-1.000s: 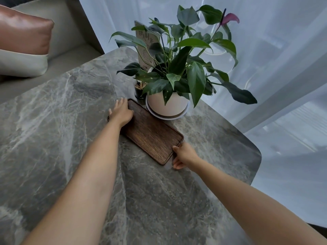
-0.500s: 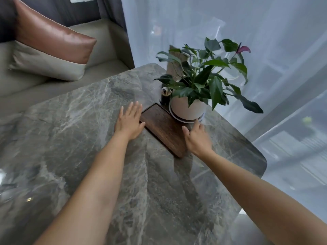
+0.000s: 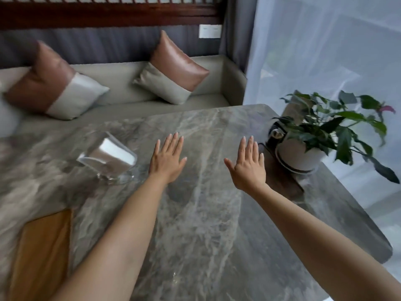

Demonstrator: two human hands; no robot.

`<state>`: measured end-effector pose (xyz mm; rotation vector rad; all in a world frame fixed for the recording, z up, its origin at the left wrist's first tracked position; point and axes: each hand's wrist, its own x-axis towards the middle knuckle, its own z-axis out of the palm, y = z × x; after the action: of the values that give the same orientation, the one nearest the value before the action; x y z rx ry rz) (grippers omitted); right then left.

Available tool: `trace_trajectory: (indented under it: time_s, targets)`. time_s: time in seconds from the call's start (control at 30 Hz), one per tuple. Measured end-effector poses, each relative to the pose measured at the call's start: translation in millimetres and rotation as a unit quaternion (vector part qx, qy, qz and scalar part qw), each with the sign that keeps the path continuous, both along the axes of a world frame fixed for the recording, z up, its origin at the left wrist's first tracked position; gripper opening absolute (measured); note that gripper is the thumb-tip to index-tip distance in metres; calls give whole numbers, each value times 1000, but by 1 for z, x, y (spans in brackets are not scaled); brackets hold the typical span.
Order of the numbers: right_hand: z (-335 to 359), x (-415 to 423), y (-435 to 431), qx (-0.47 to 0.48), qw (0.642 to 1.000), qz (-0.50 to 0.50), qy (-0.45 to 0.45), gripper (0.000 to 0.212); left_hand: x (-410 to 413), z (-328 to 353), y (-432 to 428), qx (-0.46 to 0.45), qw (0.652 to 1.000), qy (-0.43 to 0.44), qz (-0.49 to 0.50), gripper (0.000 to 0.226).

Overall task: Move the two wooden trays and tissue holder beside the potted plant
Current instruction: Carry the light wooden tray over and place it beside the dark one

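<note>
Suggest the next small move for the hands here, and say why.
Probably the left hand should reach left to the clear tissue holder, the nearest item not yet placed. The dark wooden tray already lies beside the potted plant, both hands are open and empty above the marble table, and the lighter wooden tray sits farther off at the near left.

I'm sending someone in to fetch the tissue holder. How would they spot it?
Start at the marble table. Left of the left hand, apart from it, stands the tissue holder. It is the only clear, glassy thing there, with white tissues inside; the trays are flat wood.
</note>
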<state>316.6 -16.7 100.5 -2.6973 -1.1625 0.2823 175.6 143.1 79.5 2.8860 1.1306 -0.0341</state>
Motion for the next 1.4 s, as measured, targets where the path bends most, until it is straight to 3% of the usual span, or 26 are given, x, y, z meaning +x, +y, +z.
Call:
trace_trajectory:
  time_s: [0.3,0.47,0.7,0.97,1.23,1.4]
  targets:
    - [-7,-124,72,-30,986,162,10,76,-185,-15,7,-41,978,-3,203,63]
    - [-20,-192,106,-41,966,254,14,76,-273,-37,-12,-62,933,-56,350,63]
    - [-43,-268,140,-76,933,351,27,76,-351,-68,-57,-98,872,-34,478,60]
    - [-70,-321,180,-136,905,400,57,72,-388,-95,-101,-135,807,-29,574,56]
    - [-92,-349,212,-180,894,402,86,70,-383,-107,-106,-157,797,-26,582,30]
    - [-101,-358,229,-199,886,406,102,75,-374,-108,-101,-151,793,-56,588,29]
